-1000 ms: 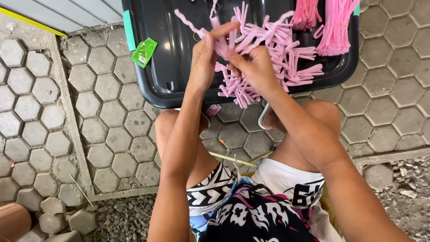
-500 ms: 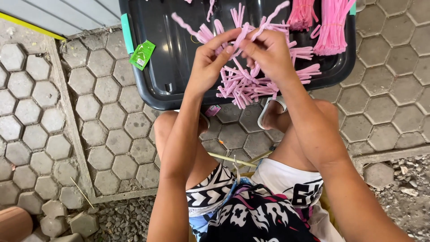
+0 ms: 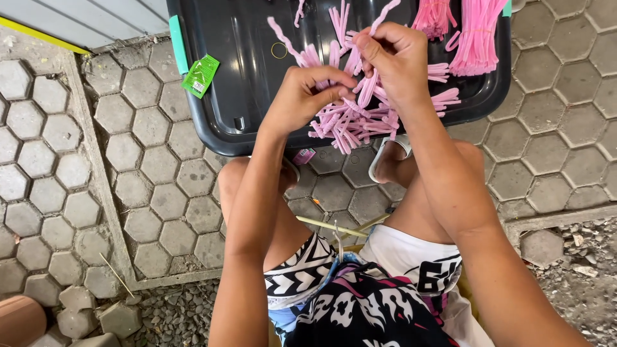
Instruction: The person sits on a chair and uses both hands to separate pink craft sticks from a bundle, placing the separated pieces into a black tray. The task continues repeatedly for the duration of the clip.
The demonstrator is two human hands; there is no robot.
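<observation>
I see a green sachet on grey hexagonal pavers, with gravel nearer me.

Hexagon-paved floor, black tray resting on it, green sachet at the tray's left edge — gravel in the near corner, thin stick by it.

The tray looked like smooth black plastic with a dull sheen. The pink strips seemed fuzzy and matt, perhaps chenille wire, though the view was too coarse to be sure. The small green sachet was glossy foil. The hexagonal paving was rough grey concrete.
</observation>
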